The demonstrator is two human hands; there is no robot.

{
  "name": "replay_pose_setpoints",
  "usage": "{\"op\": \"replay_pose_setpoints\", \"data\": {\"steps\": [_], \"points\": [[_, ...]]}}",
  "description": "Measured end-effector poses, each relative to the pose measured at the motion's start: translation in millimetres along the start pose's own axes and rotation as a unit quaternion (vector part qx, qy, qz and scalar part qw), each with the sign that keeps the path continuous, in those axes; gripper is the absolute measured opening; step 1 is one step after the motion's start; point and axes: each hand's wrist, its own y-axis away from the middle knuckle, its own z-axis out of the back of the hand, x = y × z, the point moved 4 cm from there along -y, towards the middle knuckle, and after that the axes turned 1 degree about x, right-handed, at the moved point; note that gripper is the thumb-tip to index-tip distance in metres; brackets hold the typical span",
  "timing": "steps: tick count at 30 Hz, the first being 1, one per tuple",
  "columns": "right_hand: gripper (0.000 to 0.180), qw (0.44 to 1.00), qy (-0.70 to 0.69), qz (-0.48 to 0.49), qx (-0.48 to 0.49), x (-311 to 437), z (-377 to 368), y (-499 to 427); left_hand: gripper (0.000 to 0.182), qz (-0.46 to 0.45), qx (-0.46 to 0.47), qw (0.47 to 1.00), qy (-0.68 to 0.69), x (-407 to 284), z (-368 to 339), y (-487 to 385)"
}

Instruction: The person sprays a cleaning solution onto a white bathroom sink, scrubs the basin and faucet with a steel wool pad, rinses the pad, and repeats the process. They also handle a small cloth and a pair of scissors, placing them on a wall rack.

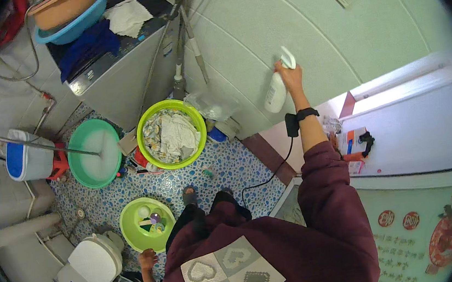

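Note:
My right hand [290, 77] is raised close to the pale green wall panel [247, 27], gripping a white spray bottle [275, 93] around its neck, just below the trigger head. My left hand [148, 259] hangs low beside the near edge of a light green basin [130, 233], which holds a purple-topped item and other small things. Its fingers look curled, with nothing visible in them; the palm side is hidden. A yellow-green basin [200, 121] with crumpled patterned and white cloth sits in front of me on the pebble-patterned floor.
A teal basin [70, 141] of cloudy water stands left, crossed by a metal pole. The white toilet [94, 262] is lower left. A washing machine [123, 69] carries cloths and stacked basins. Poles lean in the corner. A doorway with a raised sill [269, 159] lies right.

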Motion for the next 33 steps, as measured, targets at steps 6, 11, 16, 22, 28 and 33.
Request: {"op": "replay_pose_setpoints", "data": {"steps": [6,11,16,22,28,33], "points": [[0.032,0.993,-0.079,-0.070,-0.045,-70.1,19.6,80.5,0.015,0.073,0.080,0.993,0.051,-36.6,33.8,-41.7],[0.032,0.992,-0.066,-0.085,-0.062,-124.6,59.6,153.5,0.018,-0.045,0.098,0.986,-0.127,-104.8,10.6,-54.4],[0.032,0.994,-0.058,-0.065,-0.061,-146.4,86.2,235.9,0.024,-0.053,0.008,0.929,-0.365,-149.5,-49.5,-55.2],[0.033,0.995,-0.068,-0.032,-0.068,-166.2,103.9,370.4,0.028,-0.047,0.051,0.874,-0.482,-157.7,-108.8,-53.6],[0.033,0.987,-0.055,-0.111,-0.101,-206.2,130.5,539.8,0.027,-0.077,0.101,0.798,-0.589,-157.6,-193.0,1.5],[0.032,0.958,-0.030,-0.206,-0.195,-221.8,166.7,686.6,0.023,-0.257,0.282,0.747,-0.545,-180.6,-359.8,124.0]]}}
